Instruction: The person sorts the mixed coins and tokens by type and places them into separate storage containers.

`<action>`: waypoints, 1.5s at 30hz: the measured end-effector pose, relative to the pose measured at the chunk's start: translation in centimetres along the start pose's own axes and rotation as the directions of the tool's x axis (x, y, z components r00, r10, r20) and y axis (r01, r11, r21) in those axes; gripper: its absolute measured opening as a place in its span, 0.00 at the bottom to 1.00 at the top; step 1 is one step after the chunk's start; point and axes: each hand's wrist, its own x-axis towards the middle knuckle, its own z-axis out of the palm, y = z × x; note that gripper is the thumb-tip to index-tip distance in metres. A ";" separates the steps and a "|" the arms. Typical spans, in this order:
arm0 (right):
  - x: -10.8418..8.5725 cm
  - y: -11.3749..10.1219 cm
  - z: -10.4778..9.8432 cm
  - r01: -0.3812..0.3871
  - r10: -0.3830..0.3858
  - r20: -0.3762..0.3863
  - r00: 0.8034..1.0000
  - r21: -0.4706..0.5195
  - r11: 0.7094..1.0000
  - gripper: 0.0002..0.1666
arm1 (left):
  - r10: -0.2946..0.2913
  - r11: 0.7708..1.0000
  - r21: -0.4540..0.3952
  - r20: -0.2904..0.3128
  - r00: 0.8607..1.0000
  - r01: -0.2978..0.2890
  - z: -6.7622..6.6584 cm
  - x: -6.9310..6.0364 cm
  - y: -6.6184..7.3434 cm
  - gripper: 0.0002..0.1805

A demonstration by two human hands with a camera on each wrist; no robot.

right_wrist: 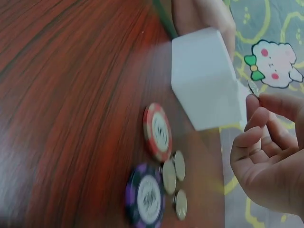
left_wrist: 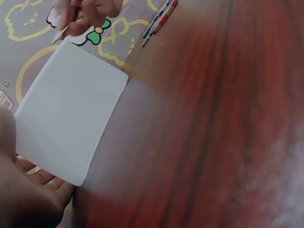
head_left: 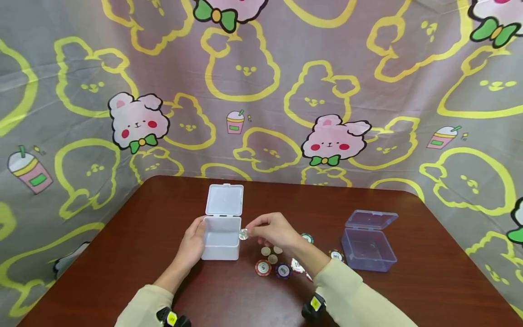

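A small white plastic box (head_left: 220, 253) stands on the table with its hinged lid tipped back. My left hand (head_left: 192, 243) grips its left side, thumb near the rim and fingers curled around the outside in the left wrist view. Between thumb and fingertip, my right hand (head_left: 274, 230) pinches a shiny silver coin (head_left: 243, 234) beside the box's right wall, near the rim. Three coins (right_wrist: 169, 176) lie below that hand. Close to them are a red-and-white poker chip (head_left: 263, 268) and a dark purple one (head_left: 283, 270).
Further right stands a translucent purplish box (head_left: 369, 262) with its lid raised. A black chip (head_left: 336, 255) lies beside it; a green chip (head_left: 307, 238) and a white chip (head_left: 297, 266) are partly hidden by my right arm. A patterned cloth (head_left: 261, 113) hangs behind the table.
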 end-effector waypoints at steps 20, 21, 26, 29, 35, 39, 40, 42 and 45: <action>2.3 -2.0 4.2 0.012 -0.014 -0.028 0.999 -0.081 0.997 0.02 | 0.010 1.000 0.004 -0.019 1.000 -0.010 0.2 0.1 0.0 0.21; 2.4 -2.1 4.3 0.023 -0.026 -0.031 0.999 -0.095 0.995 0.02 | 0.011 1.000 0.006 -0.018 1.000 -0.011 0.2 0.0 0.0 0.21; 2.6 -2.0 4.6 0.069 -0.076 -0.035 0.997 -0.162 0.984 0.02 | 0.015 1.000 0.009 -0.016 1.000 -0.015 0.2 -0.1 0.1 0.21; 2.7 -1.9 4.6 0.079 -0.087 -0.033 0.996 -0.191 0.978 0.02 | 0.020 1.000 0.008 -0.019 1.000 -0.020 0.2 -0.1 0.2 0.21; 2.8 -1.9 4.3 0.089 -0.099 -0.038 0.994 -0.210 0.974 0.02 | 0.010 1.000 0.006 -0.016 1.000 -0.010 0.2 -0.1 0.2 0.21; 2.6 -1.9 3.9 0.115 -0.125 -0.039 0.991 -0.197 0.974 0.02 | 0.021 1.000 0.014 -0.030 0.999 -0.021 0.2 0.0 0.1 0.21; 2.5 -1.8 3.8 0.122 -0.132 -0.038 0.991 -0.193 0.974 0.02 | 0.021 1.000 0.012 -0.031 0.999 -0.020 0.2 0.0 0.1 0.20; 2.4 -1.6 3.5 0.131 -0.140 -0.037 0.989 -0.183 0.974 0.02 | 0.022 1.000 0.015 -0.034 0.999 -0.022 0.2 0.0 0.1 0.20; 2.1 -1.3 3.0 0.125 -0.132 -0.031 0.991 -0.160 0.979 0.03 | 0.016 1.000 0.008 -0.026 1.000 -0.016 0.2 0.0 0.1 0.20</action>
